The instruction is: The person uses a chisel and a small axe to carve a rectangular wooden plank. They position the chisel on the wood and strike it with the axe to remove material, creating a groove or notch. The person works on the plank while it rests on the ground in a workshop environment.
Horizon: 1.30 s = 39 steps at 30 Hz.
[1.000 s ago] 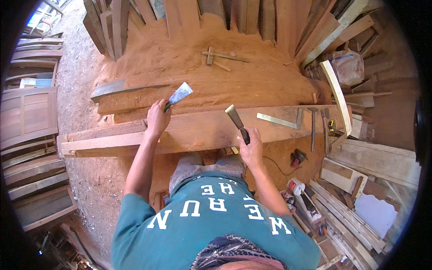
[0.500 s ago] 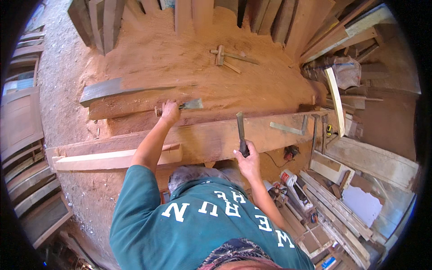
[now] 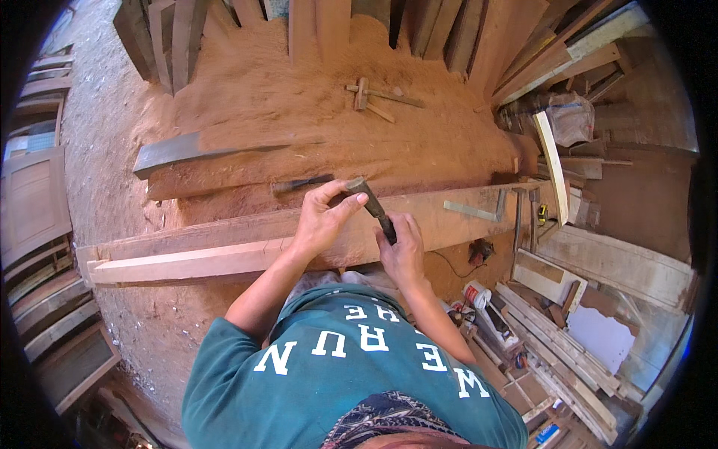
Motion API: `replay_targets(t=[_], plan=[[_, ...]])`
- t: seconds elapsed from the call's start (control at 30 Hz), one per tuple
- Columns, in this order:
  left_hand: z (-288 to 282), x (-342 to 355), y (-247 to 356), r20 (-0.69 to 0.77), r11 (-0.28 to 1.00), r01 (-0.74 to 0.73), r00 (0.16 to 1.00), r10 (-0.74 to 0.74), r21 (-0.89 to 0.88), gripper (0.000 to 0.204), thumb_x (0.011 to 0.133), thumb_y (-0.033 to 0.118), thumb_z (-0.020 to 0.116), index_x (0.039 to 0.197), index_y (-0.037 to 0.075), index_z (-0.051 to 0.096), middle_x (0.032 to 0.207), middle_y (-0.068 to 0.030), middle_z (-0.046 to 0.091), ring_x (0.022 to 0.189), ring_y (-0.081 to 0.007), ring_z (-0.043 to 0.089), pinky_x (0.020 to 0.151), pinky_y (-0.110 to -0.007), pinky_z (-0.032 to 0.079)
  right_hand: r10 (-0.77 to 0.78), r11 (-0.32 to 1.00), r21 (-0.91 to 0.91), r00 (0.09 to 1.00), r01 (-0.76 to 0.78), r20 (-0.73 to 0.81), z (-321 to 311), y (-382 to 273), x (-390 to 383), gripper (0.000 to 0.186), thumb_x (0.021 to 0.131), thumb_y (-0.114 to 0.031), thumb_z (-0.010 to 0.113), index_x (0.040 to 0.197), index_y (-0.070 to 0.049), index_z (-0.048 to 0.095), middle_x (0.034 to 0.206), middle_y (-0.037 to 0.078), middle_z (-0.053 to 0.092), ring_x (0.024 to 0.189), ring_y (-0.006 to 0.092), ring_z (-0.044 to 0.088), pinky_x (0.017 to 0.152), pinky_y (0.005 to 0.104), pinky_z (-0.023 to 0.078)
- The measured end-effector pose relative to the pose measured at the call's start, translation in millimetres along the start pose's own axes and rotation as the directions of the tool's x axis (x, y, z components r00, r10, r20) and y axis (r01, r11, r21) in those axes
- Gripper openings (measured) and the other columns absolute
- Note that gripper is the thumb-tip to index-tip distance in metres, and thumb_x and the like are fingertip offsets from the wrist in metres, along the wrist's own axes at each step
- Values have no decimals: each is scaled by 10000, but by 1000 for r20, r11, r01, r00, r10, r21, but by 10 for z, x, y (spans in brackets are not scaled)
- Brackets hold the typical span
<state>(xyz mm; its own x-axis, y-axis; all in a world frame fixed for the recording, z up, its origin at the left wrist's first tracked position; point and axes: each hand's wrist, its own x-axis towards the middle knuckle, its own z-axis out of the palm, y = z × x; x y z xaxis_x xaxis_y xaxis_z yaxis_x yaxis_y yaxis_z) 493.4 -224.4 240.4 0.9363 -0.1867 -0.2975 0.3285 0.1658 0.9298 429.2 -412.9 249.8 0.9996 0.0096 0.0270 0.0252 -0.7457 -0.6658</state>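
Note:
My right hand (image 3: 402,251) grips the dark handle of a chisel (image 3: 378,211) above the workbench plank. My left hand (image 3: 325,217) has its thumb and fingers on the upper end of the chisel's blade. A wide scraper (image 3: 292,187) lies just beyond my left hand, on the sawdust-covered timber (image 3: 194,179). A pale square-cut length of wood (image 3: 179,266) rests on the long plank (image 3: 441,228) at the left. At the plank's right end lie a metal square (image 3: 471,212), long tools (image 3: 532,217) and a yellow tape measure (image 3: 542,215).
Upright boards (image 3: 314,30) line the far side, behind sawdust and a wooden marking gauge (image 3: 362,93). A light batten (image 3: 550,165) leans at the right, near scrap boards (image 3: 553,363) and a power tool (image 3: 481,252). Wooden panels (image 3: 34,198) are stacked at the left.
My left hand has put down the scraper beyond the plank and moved right onto the chisel's blade. My right hand still holds the chisel, now tilted toward the left hand.

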Motion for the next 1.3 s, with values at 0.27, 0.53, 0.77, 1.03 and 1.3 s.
replay_targets(t=[0.27, 0.53, 0.77, 1.03, 1.3], plan=[[361, -321, 320, 100, 934, -320, 946, 308, 156, 164, 871, 61, 787, 1024, 5, 763, 918, -93, 736, 874, -188, 674, 800, -311, 519, -107, 984, 144, 994, 103, 26, -283, 265, -55, 345, 826, -41, 776, 1151, -43, 659, 1061, 173, 653, 982, 385, 633, 849, 454, 511], [990, -361, 428, 102, 865, -428, 904, 416, 263, 149, 865, 40, 766, 1011, 8, 768, 941, -121, 747, 859, -223, 692, 786, -333, 532, -204, 969, 128, 977, 210, -55, -722, 700, -81, 329, 854, -102, 755, 1166, -55, 661, 1096, 169, 664, 1015, 374, 635, 899, 451, 509], [1262, 9, 242, -397, 977, -205, 902, 167, -54, 309, 1068, 219, 566, 911, -14, 696, 841, -55, 655, 825, -122, 590, 792, -280, 484, -87, 975, 214, 993, 67, 84, -1054, 1089, -206, 326, 909, -136, 687, 1213, -28, 637, 1151, 199, 670, 1091, 408, 633, 943, 480, 506], [2385, -106, 45, 672, -104, -665, 738, 65, 740, 661, 817, 87, 665, 1457, 95, 502, 1395, -155, 542, 1361, -339, 495, 1254, -597, 154, 87, 925, 278, 859, -257, 504, -1498, 1671, -190, 409, 888, -231, 693, 1167, 54, 601, 1050, 321, 677, 990, 489, 655, 866, 520, 533], [2603, 358, -343, 584, -13, -606, 773, -248, 795, 710, 817, 70, 690, 1493, 163, 495, 1041, -132, 684, 1023, -315, 683, 949, -506, 448, -102, 815, 513, 807, -267, 582, -1946, 2962, 26, 465, 943, -344, 740, 1289, -49, 644, 1170, 136, 700, 1123, 220, 645, 974, 387, 519]])
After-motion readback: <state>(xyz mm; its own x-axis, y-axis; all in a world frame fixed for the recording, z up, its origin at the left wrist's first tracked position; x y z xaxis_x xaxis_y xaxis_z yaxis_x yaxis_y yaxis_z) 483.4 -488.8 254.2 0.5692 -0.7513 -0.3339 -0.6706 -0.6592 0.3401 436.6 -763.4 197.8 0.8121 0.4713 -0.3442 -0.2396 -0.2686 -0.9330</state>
